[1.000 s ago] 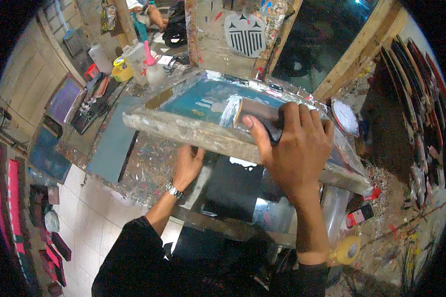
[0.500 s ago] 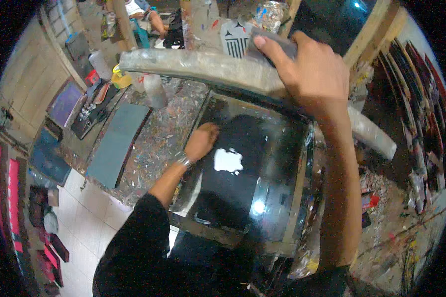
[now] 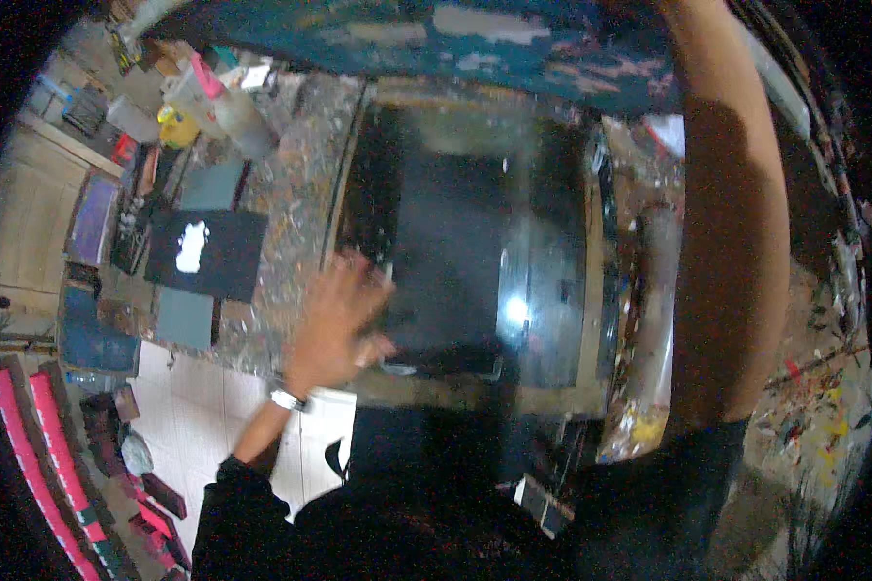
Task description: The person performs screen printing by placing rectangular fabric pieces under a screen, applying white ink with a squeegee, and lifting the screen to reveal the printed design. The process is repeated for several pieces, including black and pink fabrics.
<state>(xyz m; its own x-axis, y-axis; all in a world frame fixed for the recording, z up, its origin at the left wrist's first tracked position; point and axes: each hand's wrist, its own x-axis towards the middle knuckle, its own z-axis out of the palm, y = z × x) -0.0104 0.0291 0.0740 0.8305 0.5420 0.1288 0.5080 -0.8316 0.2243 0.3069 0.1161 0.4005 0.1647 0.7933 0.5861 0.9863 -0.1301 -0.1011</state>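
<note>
Dark panel [image 3: 449, 261] lies just right of our left hand [image 3: 341, 315], the nearer one, long axis running away from us; fingers spread, empty! Right hand's out of view, so we can't tell.

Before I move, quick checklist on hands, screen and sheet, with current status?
1. Blue screen lifted off the glass panel: ok.
2. Printed black sheet off the panel: ok, lying across the gray board at left.
3. Left hand free: ok, fingers spread, no object visible in it.
4. Left hand clear of the panel: not ok, it overlaps the left edge in view; contact unclear from blur.
5. Right hand's hold: cannot tell, out of frame.
6. White print dry: cannot tell.
</note>
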